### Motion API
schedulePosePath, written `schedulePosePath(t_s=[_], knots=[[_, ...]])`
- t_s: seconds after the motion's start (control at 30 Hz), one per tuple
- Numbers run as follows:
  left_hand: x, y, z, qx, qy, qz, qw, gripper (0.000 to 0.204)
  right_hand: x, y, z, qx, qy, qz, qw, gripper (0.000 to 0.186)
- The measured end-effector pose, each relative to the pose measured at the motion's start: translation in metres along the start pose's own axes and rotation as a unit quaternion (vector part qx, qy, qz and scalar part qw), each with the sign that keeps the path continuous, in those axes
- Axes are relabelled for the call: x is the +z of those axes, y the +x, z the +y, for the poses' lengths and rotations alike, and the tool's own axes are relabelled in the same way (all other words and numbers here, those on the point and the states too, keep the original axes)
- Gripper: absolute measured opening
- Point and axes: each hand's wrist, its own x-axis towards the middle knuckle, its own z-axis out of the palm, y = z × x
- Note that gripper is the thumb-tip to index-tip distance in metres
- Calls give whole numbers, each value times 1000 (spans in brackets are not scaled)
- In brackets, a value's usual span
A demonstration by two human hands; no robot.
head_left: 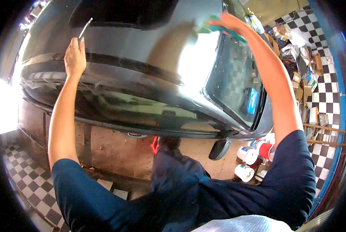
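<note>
Below me lies a dark grey car point(134, 44), its roof stretching across the view. Over the roof on the left, my left hand point(75, 58) is closed around a thin, light-coloured stick-like tool point(86, 28) that points up and away. My right hand point(233, 24) reaches to the roof edge above the windshield point(234, 73). Its fingers press a green cloth point(209, 27) against the glossy surface; motion blurs the cloth, and its exact form is hard to make out. A dark sunroof panel point(122, 13) sits at the far side between the hands.
The side mirror point(219, 150) juts out near my body. White buckets point(247, 154) stand by the front door side. Boxes and bags point(304, 83) clutter the checkered floor point(325, 92) at right. A red strap-like item point(154, 145) hangs by my waist.
</note>
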Motion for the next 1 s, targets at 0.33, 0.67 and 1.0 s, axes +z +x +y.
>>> schedulePosePath(t_s=[0.33, 0.67, 1.0], knots=[[-3, 1, 7, -15, -12, -10, 1000, 31, 51, -60, 48, 150, 50, -72, 985, 43], [-6, 2, 9, -13, -7, -9, 1000, 31, 32, -28, -10, 57, 60, -14, 996, 49], [-6, 0, 4, -30, -7, -19, 999, 24, 50, -112, 36, 186, 21, -73, 980, 55]])
